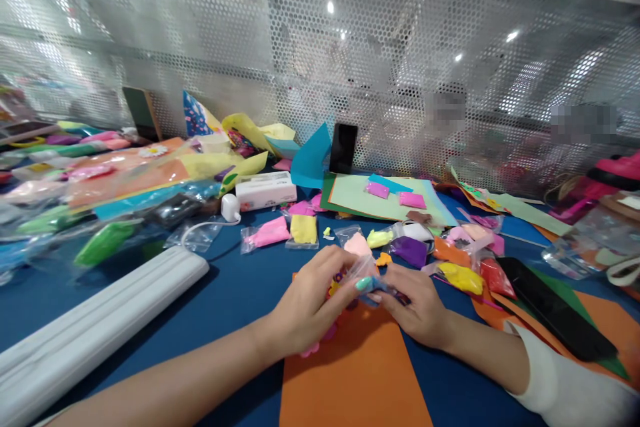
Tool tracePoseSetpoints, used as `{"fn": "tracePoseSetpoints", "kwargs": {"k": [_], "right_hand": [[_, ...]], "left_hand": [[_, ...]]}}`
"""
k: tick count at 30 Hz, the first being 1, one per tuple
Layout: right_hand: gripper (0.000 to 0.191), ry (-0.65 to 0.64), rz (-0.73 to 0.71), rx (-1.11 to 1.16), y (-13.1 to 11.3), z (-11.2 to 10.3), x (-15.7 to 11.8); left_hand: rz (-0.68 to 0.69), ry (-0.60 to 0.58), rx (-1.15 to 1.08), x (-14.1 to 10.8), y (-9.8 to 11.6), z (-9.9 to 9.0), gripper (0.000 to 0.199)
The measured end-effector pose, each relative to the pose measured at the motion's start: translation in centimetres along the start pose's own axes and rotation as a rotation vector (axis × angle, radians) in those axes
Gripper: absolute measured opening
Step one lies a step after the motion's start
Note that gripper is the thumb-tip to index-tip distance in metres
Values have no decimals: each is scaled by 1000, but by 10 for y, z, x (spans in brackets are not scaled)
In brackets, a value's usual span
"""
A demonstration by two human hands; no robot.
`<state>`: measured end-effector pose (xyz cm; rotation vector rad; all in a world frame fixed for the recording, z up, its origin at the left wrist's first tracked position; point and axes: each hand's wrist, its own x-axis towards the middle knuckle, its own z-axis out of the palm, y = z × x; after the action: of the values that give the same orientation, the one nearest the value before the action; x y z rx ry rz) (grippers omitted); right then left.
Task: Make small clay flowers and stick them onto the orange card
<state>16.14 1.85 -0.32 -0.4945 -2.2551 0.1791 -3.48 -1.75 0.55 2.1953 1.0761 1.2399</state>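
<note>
While left hand and right hand pinch a clear packet, it looks light, soft, slippery; best gripped by its edges.

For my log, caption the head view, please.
Left hand and right hand hold a clear packet above orange sheet.

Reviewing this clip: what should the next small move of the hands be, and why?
Probably the right hand should ease the bluish contents out of the small clear bag while the left hand pinches the plastic. Both hands' fingertips meet at the bag above the orange sheet; whether its mouth is open is hard to tell.
</note>
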Motion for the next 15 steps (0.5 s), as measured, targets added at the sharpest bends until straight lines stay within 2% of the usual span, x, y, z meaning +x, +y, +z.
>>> {"fn": "tracePoseSetpoints", "kwargs": {"k": [3,5,8,10,11,12,13,15], "right_hand": [[24,17,-20,-31,1,1,0],[25,28,-20,-31,2,0,1],[24,-2,53,-41,4,0,2],[20,-19,120,-60,8,0,2],[18,-23,144,-70,10,0,1],[17,-25,156,-78,12,0,1],[17,-28,161,-83,13,0,1],[17,-38,164,-89,16,1,0]], "left_hand": [[74,19,88,3,-4,0,27],[156,78,133,6,-9,-2,24],[269,278,313,14,-21,-17,18],[305,476,555,20,-33,-35,15],[291,513,689,23,-39,-45,16],[257,483,825,25,-46,-55,19],[185,400,958,27,-53,-64,22],[-65,180,1141,27,-66,-77,30]]}}
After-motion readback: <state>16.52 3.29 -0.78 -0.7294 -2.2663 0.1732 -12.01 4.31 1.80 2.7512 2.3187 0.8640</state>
